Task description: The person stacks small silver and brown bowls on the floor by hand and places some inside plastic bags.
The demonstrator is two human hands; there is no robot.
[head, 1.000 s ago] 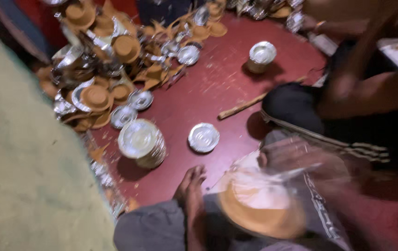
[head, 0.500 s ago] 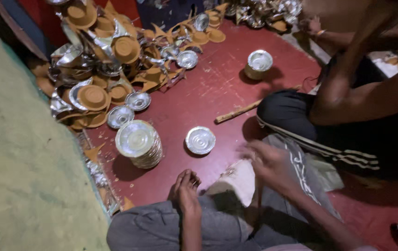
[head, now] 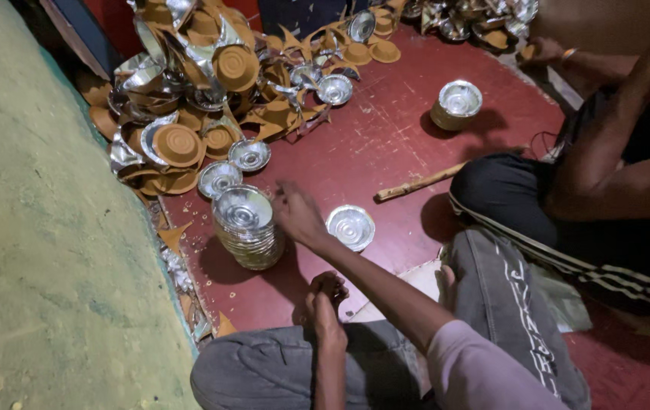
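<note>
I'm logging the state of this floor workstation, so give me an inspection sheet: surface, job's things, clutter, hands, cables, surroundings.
Surface: dark red floor, worn and scuffed.
Job's things: tall stack of silver foil bowls; single silver bowl beside it; second shorter stack farther off.
Clutter: heap of brown and silver bowls and offcuts; wooden stick; scraps along the wall edge.
Hands: right hand reaches beside the tall stack, fingers loose, grip unclear; left hand rests near the knee, nothing seen in it.
Cables: nothing seen.
Surroundings: green wall at left; another person seated at right.
</note>
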